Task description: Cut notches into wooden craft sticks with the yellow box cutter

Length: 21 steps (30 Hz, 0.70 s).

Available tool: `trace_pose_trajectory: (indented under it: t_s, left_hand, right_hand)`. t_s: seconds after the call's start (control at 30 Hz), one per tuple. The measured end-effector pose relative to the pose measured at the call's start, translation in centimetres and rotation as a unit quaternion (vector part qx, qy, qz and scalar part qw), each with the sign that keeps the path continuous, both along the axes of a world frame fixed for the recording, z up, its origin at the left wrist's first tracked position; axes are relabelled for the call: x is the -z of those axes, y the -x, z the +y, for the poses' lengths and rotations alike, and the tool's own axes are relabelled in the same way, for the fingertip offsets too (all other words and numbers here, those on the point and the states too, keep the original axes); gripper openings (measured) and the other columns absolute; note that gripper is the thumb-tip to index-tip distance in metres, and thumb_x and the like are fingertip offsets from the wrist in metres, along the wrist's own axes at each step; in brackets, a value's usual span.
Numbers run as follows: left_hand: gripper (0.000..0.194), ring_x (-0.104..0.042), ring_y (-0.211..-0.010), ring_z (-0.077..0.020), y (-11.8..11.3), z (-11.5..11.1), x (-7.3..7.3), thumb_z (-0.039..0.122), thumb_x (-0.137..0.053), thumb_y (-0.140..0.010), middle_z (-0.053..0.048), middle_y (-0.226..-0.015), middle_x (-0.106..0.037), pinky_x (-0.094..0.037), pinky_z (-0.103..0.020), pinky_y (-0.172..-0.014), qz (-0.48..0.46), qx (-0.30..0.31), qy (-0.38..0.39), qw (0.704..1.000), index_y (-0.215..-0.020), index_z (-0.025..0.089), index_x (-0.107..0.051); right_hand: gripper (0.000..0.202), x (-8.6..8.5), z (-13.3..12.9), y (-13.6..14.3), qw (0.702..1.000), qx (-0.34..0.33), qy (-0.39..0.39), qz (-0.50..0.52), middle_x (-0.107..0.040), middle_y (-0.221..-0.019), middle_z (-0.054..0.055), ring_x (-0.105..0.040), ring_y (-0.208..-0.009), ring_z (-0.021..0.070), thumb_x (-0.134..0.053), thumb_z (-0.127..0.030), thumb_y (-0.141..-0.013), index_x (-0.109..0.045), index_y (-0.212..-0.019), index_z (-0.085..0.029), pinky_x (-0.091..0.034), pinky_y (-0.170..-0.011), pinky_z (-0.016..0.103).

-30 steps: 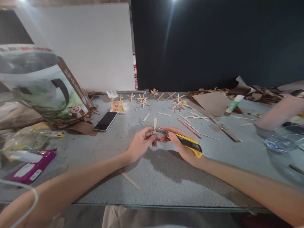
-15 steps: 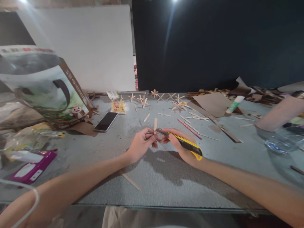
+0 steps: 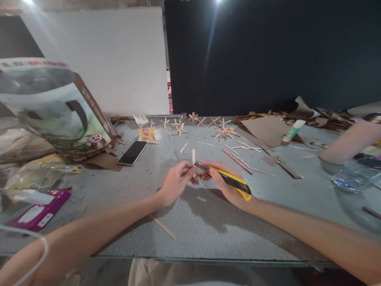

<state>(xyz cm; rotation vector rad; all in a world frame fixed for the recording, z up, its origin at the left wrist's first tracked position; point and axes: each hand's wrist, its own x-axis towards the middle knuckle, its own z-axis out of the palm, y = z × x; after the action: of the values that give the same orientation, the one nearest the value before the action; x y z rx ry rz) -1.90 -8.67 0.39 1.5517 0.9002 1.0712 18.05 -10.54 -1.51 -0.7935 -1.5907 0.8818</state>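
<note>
Near the middle of the grey table [image 3: 131,234], my left hand [image 3: 176,180] pinches a short wooden stick [image 3: 193,155] that stands upright between its fingertips. My right hand [image 3: 228,184] is wrapped round a yellow and black utility knife [image 3: 232,179]. The knife's blade end points left and meets the stick just above my left fingertips; whether it cuts into the wood is too small to tell. Another flat stick [image 3: 163,228] lies by my left forearm. Beyond my hands lie loose sticks [image 3: 206,143] and crossed-stick pieces [image 3: 179,127].
A phone [image 3: 133,153], a yellow packet [image 3: 149,135], a purple device [image 3: 42,210] and a large printed bag [image 3: 59,115] are on the left. A red striped stick [image 3: 237,161], cardboard [image 3: 263,130], a glue stick [image 3: 294,131] and a pink bottle [image 3: 351,141] are on the right.
The upright stick has shifted slightly left, and more of it shows below my left fingertips. My right hand and the knife have moved slightly left.
</note>
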Motion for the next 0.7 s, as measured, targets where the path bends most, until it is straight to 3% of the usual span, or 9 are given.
trace_pose_trajectory:
  t_s: [0.27,0.47,0.7]
  left_hand:
    - [0.041,-0.063,-0.062,-0.0148,-0.03,0.0,-0.07,0.058,-0.064,-0.092,0.0,-0.071,-0.063,-0.051,-0.031,-0.066,-0.035,0.007,0.009,0.999,-0.084,0.018,-0.06]
    - [0.038,-0.06,-0.06,-0.0137,-0.02,-0.17,-0.27,0.055,-0.062,-0.093,-0.001,-0.071,-0.065,-0.049,-0.029,-0.063,-0.031,0.004,-0.002,0.999,-0.085,0.018,-0.062]
    - [0.04,-0.056,-0.056,-0.0121,0.04,-0.06,-0.55,0.056,-0.061,-0.093,-0.001,-0.067,-0.065,-0.044,-0.027,-0.058,-0.019,0.006,-0.005,1.0,-0.082,0.018,-0.06]
  right_hand:
    - [0.03,-0.16,-0.08,-0.04,0.999,-0.033,0.001,0.035,-0.081,-0.097,0.004,-0.078,-0.086,0.0227,-0.064,-0.047,-0.101,-0.073,-0.124,-0.028,-0.065,-0.083,0.041]
    - [0.034,-0.02,-0.23,-0.4,0.995,-0.088,-0.04,0.025,-0.079,-0.108,0.006,-0.076,-0.096,0.0231,-0.057,-0.042,-0.105,-0.067,-0.135,-0.029,-0.062,-0.088,0.041]
    - [0.032,0.21,-0.08,-0.11,0.998,-0.048,-0.013,0.023,-0.076,-0.091,0.003,-0.071,-0.073,0.0179,-0.058,-0.046,-0.104,-0.072,-0.129,-0.03,-0.061,-0.07,0.035]
